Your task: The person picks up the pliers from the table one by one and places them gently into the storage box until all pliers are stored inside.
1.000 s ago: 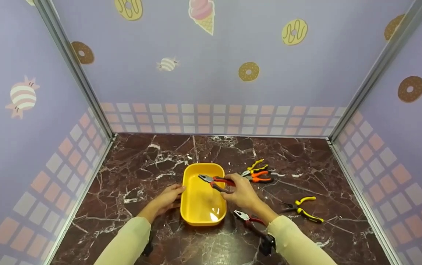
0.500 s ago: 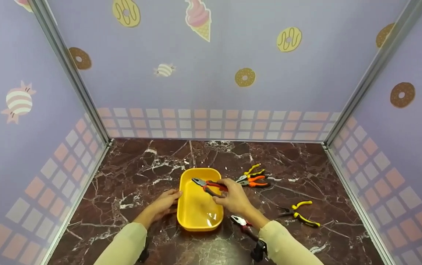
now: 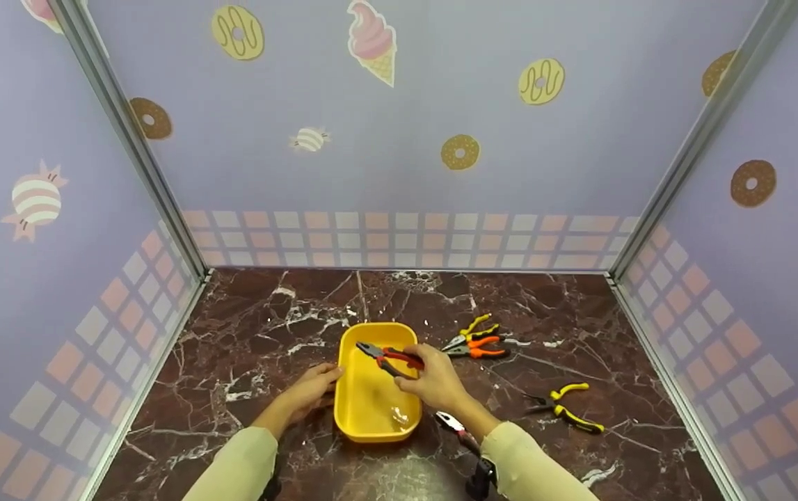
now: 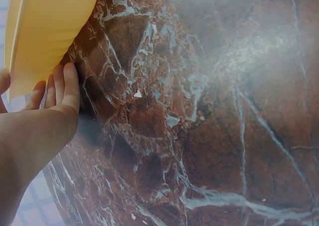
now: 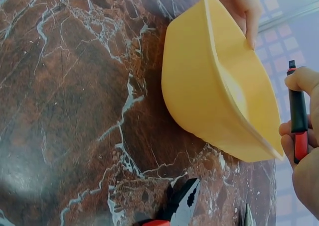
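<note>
A yellow plastic bin (image 3: 374, 416) sits on the dark marbled table. At its left side my left hand (image 3: 309, 390) holds it, with fingers (image 4: 71, 81) along the outer wall and the thumb at the rim. Over the bin's opening, my right hand (image 3: 435, 379) grips red-and-black combination pliers (image 3: 371, 350) by the handles, their head pointing left and handles spread. In the right wrist view a black-and-red handle (image 5: 298, 111) shows between thumb and fingers. A second pair of red-handled pliers (image 3: 450, 420) lies near my right wrist, its handles partly hidden by the forearm.
Right of the bin lie pliers with orange-and-black handles (image 3: 485, 353), overlapping yellow-handled pliers (image 3: 476, 324). Farther right rest yellow-and-black long-nose pliers (image 3: 557, 405), handles spread. Patterned panels (image 3: 405, 181) close off the table's back and both sides.
My right hand has shifted slightly left with the pliers, farther over the bin. The left hand stays at the bin's side. The whole head view has slid a little downward.
</note>
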### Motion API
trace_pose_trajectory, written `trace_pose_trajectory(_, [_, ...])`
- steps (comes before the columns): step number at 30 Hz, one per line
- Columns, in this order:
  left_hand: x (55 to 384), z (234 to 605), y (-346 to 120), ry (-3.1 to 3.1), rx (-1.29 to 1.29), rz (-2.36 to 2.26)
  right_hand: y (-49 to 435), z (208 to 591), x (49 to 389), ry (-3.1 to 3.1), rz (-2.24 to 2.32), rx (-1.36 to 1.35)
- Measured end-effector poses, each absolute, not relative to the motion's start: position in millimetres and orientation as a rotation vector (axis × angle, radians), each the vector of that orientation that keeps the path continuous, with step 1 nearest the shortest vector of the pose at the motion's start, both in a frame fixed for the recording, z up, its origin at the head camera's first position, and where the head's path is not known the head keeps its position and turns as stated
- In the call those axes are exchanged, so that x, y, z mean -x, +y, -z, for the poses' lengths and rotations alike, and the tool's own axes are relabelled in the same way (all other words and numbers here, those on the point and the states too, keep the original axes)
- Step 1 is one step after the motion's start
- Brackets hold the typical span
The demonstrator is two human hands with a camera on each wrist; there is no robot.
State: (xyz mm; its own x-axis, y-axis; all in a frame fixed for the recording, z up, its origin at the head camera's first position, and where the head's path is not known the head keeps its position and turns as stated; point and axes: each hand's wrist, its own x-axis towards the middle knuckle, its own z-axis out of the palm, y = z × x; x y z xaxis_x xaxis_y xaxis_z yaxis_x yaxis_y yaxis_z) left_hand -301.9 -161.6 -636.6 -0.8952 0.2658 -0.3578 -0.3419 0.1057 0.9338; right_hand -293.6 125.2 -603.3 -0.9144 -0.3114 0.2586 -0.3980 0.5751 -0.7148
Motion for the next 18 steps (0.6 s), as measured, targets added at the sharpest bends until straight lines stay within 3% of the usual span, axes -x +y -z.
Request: trace_pose_trajectory(18, [303.3,639.2,-161.6,1.952,0.076,-1.845,110.2,620.9,287.0,-2.653,-1.343,-0.559])
